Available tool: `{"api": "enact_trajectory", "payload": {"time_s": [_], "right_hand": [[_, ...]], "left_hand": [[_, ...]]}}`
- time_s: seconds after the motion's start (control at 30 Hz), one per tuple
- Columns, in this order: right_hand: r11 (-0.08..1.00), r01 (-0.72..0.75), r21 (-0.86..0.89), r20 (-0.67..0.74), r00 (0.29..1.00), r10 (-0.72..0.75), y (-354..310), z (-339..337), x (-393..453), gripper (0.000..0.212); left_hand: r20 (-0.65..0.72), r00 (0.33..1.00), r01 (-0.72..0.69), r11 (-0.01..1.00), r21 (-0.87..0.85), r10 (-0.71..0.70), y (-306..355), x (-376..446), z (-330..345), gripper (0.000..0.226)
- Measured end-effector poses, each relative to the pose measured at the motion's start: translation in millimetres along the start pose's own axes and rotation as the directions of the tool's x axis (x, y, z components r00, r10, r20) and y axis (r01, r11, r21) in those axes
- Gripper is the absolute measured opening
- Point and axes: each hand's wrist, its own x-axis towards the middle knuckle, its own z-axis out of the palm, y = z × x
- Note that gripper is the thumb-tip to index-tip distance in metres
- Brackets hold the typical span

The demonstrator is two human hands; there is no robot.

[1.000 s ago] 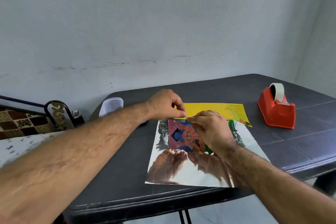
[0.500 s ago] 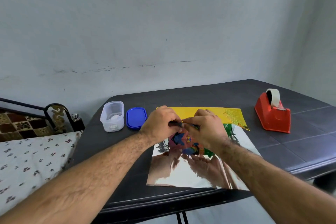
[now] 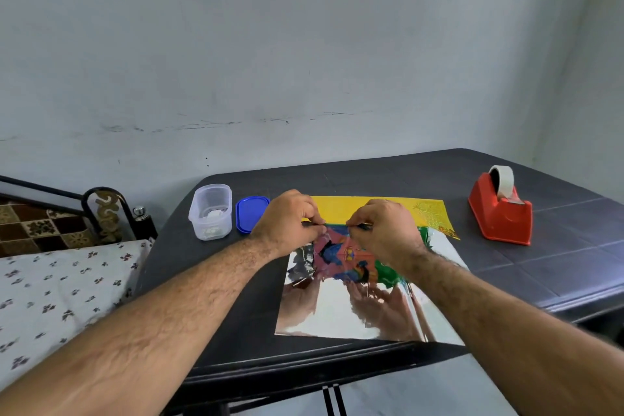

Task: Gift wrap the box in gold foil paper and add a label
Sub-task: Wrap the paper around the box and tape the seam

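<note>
A small box (image 3: 341,255) with a bright pink, blue and green print stands on a sheet of foil paper (image 3: 358,317), whose mirror-like side faces up and whose gold side (image 3: 371,209) shows at the far edge. My left hand (image 3: 290,223) pinches the box's top far edge at its left end. My right hand (image 3: 385,233) pinches the same edge further right and covers the box's right part. Both hands' reflections show in the foil.
The dark table (image 3: 506,273) carries a red tape dispenser (image 3: 499,213) at the right, and a clear plastic container (image 3: 211,213) with its blue lid (image 3: 251,214) lying beside it at the left. A bed with a flowered sheet (image 3: 60,284) adjoins the table's left side.
My left hand came down from the gold edge onto the box's top edge, beside my right hand. The view has tilted up, bringing the container and lid into sight.
</note>
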Motion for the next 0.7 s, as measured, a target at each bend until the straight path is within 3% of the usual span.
{"api": "enact_trajectory", "payload": {"time_s": [0.13, 0.23, 0.33, 0.5, 0.63, 0.7], "right_hand": [[0.992, 0.107, -0.063, -0.012, 0.994, -0.108, -4, -7, 2, 0.026], [0.972, 0.127, -0.198, 0.067, 0.991, -0.116, -8, -7, 6, 0.016], [0.969, 0.081, -0.235, 0.054, 0.996, -0.070, -9, -8, 3, 0.015], [0.941, 0.128, -0.314, 0.039, 0.992, -0.121, -16, -4, -5, 0.008], [0.957, 0.067, -0.281, -0.094, 0.991, -0.097, -18, -9, -16, 0.005], [0.963, -0.078, -0.259, -0.043, 0.997, 0.070, -23, -14, -22, 0.018]], "left_hand": [[0.012, 0.999, -0.031, 0.999, 0.025, 0.030, 14, 5, -1, 0.009], [0.047, 0.998, -0.049, 0.996, 0.071, 0.046, 15, 3, 3, 0.008], [0.034, 0.999, -0.013, 0.997, 0.075, 0.010, 13, 0, 2, 0.010], [0.038, 0.999, 0.011, 0.992, 0.129, -0.016, 16, -3, -4, 0.011], [0.124, 0.990, 0.056, 0.995, 0.087, -0.067, 20, 0, -6, 0.053], [0.210, 0.971, 0.079, 0.982, 0.169, -0.114, 20, 5, -3, 0.048]]}}
